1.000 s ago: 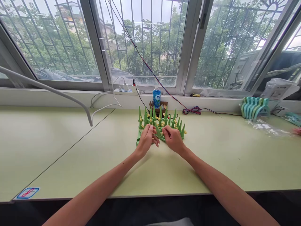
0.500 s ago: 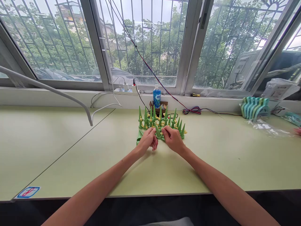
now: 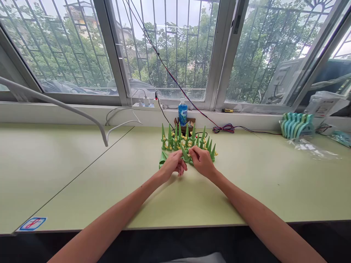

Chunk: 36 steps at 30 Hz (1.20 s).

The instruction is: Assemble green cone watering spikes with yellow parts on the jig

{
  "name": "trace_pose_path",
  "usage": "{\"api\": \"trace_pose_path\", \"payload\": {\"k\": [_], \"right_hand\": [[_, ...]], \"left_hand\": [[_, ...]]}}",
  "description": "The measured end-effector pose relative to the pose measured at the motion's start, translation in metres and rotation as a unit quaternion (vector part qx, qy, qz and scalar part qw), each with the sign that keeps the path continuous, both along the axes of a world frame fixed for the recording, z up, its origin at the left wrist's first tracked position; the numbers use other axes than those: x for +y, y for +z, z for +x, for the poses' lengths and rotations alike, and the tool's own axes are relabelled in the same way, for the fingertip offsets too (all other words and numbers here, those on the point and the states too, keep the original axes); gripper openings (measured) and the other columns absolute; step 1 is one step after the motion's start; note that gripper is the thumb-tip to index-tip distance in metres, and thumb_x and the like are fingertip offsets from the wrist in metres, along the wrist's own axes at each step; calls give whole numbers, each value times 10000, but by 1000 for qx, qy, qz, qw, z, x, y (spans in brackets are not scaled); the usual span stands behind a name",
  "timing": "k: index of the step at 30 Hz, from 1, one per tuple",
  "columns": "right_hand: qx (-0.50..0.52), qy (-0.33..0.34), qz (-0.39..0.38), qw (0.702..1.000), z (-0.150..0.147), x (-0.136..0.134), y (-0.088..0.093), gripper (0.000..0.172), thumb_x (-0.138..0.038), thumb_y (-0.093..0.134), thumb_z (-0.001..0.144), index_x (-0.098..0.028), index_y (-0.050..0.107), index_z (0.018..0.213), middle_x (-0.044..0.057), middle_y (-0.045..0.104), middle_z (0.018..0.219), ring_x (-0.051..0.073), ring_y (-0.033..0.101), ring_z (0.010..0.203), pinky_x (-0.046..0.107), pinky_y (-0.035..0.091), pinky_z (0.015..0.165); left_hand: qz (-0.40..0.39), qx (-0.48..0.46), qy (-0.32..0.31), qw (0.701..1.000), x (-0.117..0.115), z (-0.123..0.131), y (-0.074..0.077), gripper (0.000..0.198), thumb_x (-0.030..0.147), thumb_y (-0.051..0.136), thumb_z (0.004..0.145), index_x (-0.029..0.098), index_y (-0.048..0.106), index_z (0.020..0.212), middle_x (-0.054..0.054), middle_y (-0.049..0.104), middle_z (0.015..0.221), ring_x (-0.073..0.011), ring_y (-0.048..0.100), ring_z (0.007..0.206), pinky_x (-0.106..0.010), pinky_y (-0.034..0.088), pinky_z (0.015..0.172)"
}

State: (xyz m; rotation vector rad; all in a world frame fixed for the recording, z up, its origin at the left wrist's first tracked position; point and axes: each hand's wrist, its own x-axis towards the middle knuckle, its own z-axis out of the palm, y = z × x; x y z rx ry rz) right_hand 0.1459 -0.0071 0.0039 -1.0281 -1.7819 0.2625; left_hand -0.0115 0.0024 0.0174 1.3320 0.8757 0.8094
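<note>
Between my hands is a pointed green cone-shaped piece (image 3: 185, 154), tilted to the left. My left hand (image 3: 173, 164) pinches it from the left, its lower fingers loosely curled. My right hand (image 3: 201, 159) is closed at the cone's right side, thumb and fingertips pressed together; whatever lies between them is too small to make out. Just behind stand several similar green cones (image 3: 162, 137) with small yellow parts on them. Beside my left wrist lies another green piece (image 3: 162, 160) with a hollow end.
A blue-labelled bottle (image 3: 182, 112) stands behind the cones by a small brown box (image 3: 194, 123). Bundled cable (image 3: 225, 128) lies along the sill. To the right are teal and green curved parts (image 3: 297, 126) and clear plastic (image 3: 312, 148). A white cable (image 3: 68, 104) hangs at left.
The cone between my hands has shifted slightly, and my left hand's lower fingers have moved a little to the right. A hand at the far right edge has gone out of view.
</note>
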Motion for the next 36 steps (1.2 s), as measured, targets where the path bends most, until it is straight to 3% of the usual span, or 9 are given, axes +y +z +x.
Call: {"api": "trace_pose_path", "payload": {"k": [21, 36], "right_hand": [[-5, -11, 10, 1000, 1, 2, 1, 300, -374, 386, 956, -197, 470, 729, -47, 403, 550, 97, 332, 483, 229, 276, 499], [-5, -12, 13, 1000, 2, 2, 2, 290, -373, 388, 957, -198, 475, 742, -32, 465, 574, 105, 391, 497, 232, 290, 514]], "left_hand": [[32, -28, 15, 999, -2, -1, 3, 395, 544, 583, 808, 171, 502, 909, -67, 659, 833, -97, 557, 433, -218, 419, 370], [98, -20, 43, 994, -4, 0, 2, 433, 513, 623, 793, 199, 456, 1041, 32, 523, 683, -98, 537, 436, -214, 423, 357]]}}
